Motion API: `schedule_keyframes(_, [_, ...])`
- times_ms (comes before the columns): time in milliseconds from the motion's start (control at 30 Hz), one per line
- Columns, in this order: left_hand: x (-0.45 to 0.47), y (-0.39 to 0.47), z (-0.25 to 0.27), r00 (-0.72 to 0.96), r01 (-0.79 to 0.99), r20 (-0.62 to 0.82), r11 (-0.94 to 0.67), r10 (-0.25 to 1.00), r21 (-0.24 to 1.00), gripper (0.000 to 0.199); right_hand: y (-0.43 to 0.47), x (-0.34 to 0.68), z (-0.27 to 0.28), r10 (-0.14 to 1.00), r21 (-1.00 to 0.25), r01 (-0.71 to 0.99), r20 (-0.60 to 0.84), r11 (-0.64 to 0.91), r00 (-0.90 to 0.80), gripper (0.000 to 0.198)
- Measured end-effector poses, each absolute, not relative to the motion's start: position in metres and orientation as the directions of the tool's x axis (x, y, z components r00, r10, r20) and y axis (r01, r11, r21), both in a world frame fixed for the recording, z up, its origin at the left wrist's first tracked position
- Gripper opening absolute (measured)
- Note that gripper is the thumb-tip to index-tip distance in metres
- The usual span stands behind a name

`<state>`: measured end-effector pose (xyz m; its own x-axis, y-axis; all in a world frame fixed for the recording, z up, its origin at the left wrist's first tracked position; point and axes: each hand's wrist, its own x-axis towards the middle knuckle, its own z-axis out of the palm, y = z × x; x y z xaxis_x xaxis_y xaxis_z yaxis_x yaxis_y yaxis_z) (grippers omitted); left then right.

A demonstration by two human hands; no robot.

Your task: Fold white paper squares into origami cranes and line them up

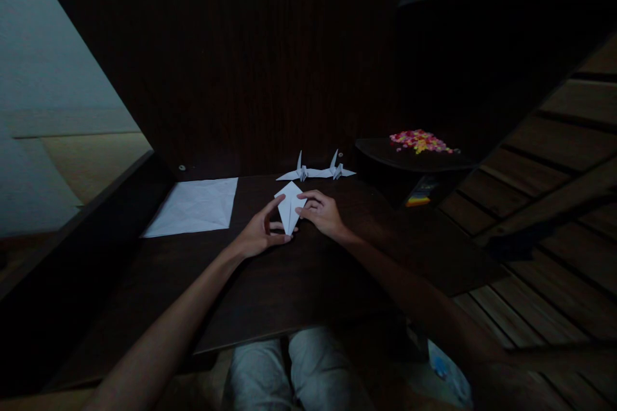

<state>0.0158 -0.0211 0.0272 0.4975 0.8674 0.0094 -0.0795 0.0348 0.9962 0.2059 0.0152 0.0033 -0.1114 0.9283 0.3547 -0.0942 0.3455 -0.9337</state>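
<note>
Dark bench (270,295) backed by tall panel (241,64) | folded paper kite (290,200) held near back edge, long axis front-to-back, narrow tip aimed at front edge | left hand (260,232) and right hand (325,213) partly curled, its opposite sides gripped; forearms (187,314) angled inward

The left hand (259,231) and right hand (326,214) hold a kite-shaped folded paper (290,207) over the dark desk (270,295), near two origami cranes (302,173); a white sheet (197,205) lies leftward.
</note>
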Motion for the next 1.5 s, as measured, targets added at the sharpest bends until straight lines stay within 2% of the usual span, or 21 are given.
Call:
schedule_keyframes(300, [0.0181,-0.0232,0.0275,0.493,-0.069,0.02,0.015,0.87,0.998,0.104,0.0154,0.2075,0.0047,0.93,-0.932,-0.091,0.358,0.351,-0.08,0.029])
schedule_keyframes(433, [0.0175,-0.0232,0.027,0.523,-0.124,0.044,0.024,0.851,0.992,0.104,0.0151,0.2072,0.0042,0.924,-0.924,-0.081,0.38,0.375,-0.055,0.028])
schedule_keyframes(633, [0.0171,-0.0226,0.0296,0.525,-0.173,0.004,0.102,0.851,0.98,0.1,0.0148,0.206,0.0057,0.917,-0.916,-0.075,0.397,0.393,-0.044,0.026])
schedule_keyframes(1167, [0.0175,-0.0194,0.0239,0.498,-0.153,0.032,0.052,0.867,0.987,0.094,0.0121,0.2047,0.0046,0.906,-0.909,-0.021,0.417,0.417,-0.077,0.028])
schedule_keyframes(1500, [0.0176,-0.0215,0.0229,0.467,-0.073,0.008,0.029,0.884,0.997,0.106,0.0121,0.2044,0.0046,0.922,-0.925,-0.048,0.38,0.377,-0.081,0.035])
